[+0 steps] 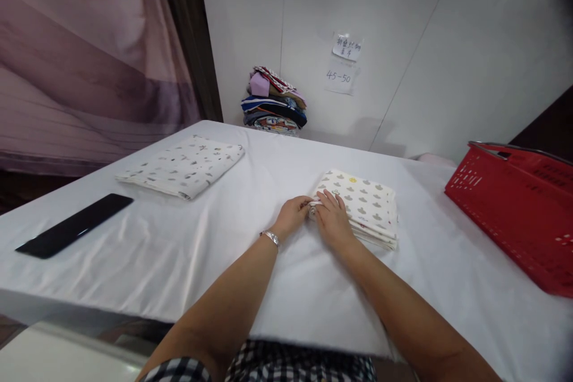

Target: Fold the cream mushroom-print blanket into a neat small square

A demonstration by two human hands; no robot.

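Observation:
A folded white cloth [369, 200] with grey, yellow and other small printed motifs lies in several layers on the table, right of the middle. At its left corner my left hand [293, 215], with a silver bracelet at the wrist, has its fingers closed on the edge of the cloth. My right hand [333, 221] rests on the same cloth just beside, its fingers spread over the left end of the top layer; the thumb is hidden. Farther left lies a second folded white cloth [190, 164] with grey leaf-like prints, touched by neither hand.
A white sheet [264, 173] covers the table. A black flat object [76, 227] lies at the left. The red plastic basket [514, 209] stands at the right edge. Behind the table is a stack of folded fabrics [274, 104] against the wall, near two paper notes [340, 77].

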